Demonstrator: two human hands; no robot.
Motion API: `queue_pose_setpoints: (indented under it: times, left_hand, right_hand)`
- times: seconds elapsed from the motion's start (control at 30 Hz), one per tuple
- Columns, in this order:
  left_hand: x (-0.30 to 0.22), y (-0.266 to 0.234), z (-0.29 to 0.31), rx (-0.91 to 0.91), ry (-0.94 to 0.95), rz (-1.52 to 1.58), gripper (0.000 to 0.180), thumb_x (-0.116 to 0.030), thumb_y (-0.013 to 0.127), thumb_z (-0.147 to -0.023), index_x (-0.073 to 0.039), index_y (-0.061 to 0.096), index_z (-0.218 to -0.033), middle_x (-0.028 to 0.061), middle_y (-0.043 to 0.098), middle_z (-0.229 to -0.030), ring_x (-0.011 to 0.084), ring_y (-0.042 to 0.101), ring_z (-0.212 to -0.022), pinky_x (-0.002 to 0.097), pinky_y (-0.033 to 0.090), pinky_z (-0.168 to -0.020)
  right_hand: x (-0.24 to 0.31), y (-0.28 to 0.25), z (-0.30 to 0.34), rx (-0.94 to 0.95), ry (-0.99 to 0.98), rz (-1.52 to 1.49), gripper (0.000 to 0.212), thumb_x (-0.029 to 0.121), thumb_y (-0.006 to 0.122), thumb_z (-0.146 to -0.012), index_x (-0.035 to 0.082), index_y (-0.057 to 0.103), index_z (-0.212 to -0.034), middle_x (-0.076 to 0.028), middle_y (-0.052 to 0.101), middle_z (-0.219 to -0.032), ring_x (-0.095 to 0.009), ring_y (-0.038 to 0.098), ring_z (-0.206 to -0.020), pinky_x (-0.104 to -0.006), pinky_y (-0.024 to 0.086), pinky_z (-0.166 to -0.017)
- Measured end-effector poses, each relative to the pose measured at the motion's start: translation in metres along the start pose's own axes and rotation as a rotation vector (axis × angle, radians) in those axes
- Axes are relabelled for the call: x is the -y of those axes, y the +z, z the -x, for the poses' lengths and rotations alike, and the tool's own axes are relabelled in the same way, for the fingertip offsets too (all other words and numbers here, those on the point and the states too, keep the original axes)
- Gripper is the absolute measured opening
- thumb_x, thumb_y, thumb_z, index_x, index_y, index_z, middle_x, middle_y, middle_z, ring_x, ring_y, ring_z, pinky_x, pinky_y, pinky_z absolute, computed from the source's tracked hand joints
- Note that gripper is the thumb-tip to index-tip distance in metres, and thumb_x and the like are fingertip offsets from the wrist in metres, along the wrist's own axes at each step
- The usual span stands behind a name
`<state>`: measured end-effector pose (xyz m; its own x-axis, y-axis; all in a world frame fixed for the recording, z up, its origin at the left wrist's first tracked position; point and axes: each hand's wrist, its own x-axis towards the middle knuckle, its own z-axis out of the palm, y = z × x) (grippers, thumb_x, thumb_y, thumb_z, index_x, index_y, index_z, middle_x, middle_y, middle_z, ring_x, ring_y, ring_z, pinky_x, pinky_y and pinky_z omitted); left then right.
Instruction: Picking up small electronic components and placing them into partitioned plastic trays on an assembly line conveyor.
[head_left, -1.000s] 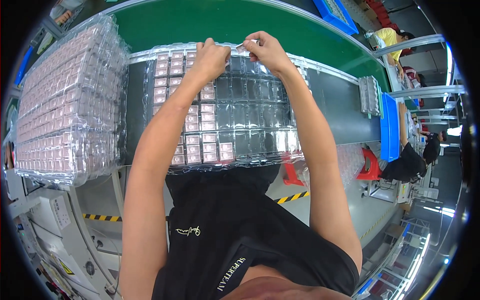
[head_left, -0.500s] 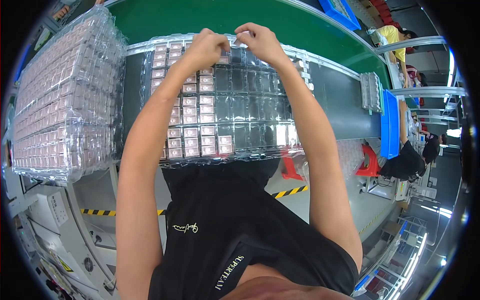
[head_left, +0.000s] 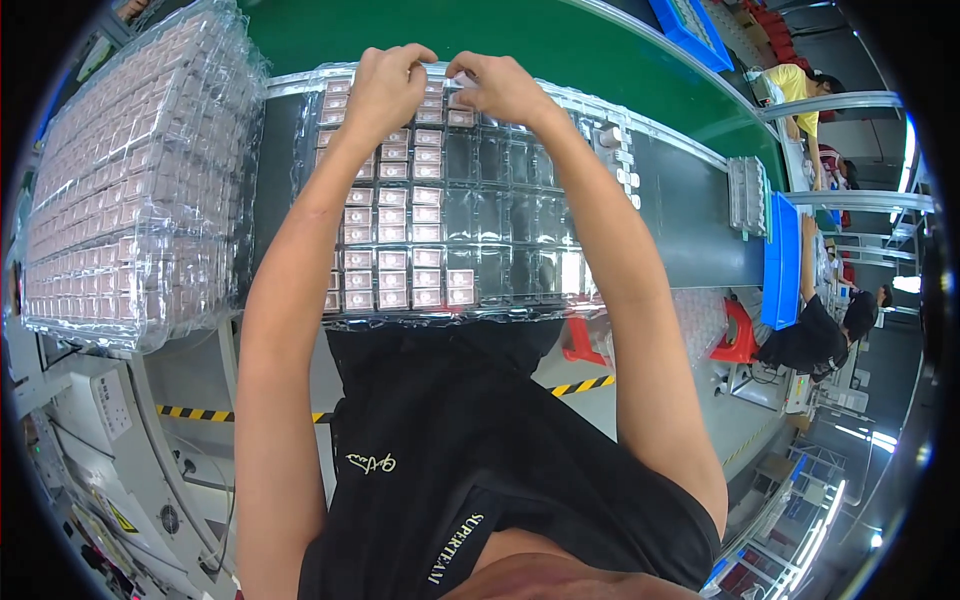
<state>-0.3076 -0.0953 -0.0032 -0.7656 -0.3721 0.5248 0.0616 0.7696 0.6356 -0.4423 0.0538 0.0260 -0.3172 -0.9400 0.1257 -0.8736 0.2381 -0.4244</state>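
Note:
A clear plastic compartment tray lies in front of me. Small pinkish printed pieces fill the columns on its left; the pockets farther right show dark. Over the far edge of the tray, my left hand hovers with thumb and forefinger apart and nothing visible between them. My right hand is just to its right, above the far pockets, its fingers closed on a small pale piece that they partly cover. One pinkish piece sits in a pocket just below the right hand.
A tall stack of filled clear trays stands at the left. Small white parts lie along the tray's right side. Beyond runs a green belt. Blue bins, a red stool and other people are at the right.
Both hands have moved slightly left in the picture and come closer together. The left thumb and forefinger have spread apart. The view has shifted a little, with the tray appearing farther right.

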Motion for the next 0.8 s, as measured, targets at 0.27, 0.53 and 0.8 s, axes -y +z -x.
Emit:
queue_pose_setpoints:
  times: [0.27, 0.53, 0.8]
  left_hand:
    - [-0.025, 0.022, 0.013, 0.255, 0.097, -0.465, 0.024, -0.008, 0.057, -0.083, -0.019, 0.077, -0.092, 0.0035, 0.060, -0.102, 0.0283, 0.050, -0.100, 0.0413, 0.041, -0.091]
    - [-0.011, 0.002, 0.017, -0.010, 0.104, -0.325, 0.028, -0.001, 0.055, -0.081, -0.016, 0.076, -0.093, 0.0063, 0.065, -0.090, 0.0298, 0.052, -0.090, 0.0392, 0.043, -0.084]
    - [-0.009, -0.013, 0.018, -0.148, 0.070, -0.261, 0.021, -0.005, 0.058, -0.080, -0.014, 0.075, -0.086, 0.0038, 0.065, -0.089, 0.0290, 0.053, -0.091, 0.0431, 0.042, -0.084]
  right_hand:
    - [-0.017, -0.005, 0.008, -0.090, 0.035, 0.065, 0.040, 0.014, 0.075, -0.076, 0.011, 0.068, -0.115, -0.019, 0.066, -0.106, -0.034, 0.061, -0.104, -0.0414, 0.050, -0.091]
    - [-0.003, 0.008, -0.001, -0.047, 0.024, -0.016, 0.044, 0.002, 0.069, -0.076, 0.010, 0.059, -0.118, -0.017, 0.062, -0.111, -0.035, 0.060, -0.107, -0.0442, 0.049, -0.091]
    - [-0.011, 0.016, -0.004, -0.060, 0.076, 0.041, 0.037, -0.001, 0.069, -0.073, 0.008, 0.059, -0.107, -0.015, 0.061, -0.106, -0.035, 0.060, -0.104, -0.0428, 0.049, -0.089]
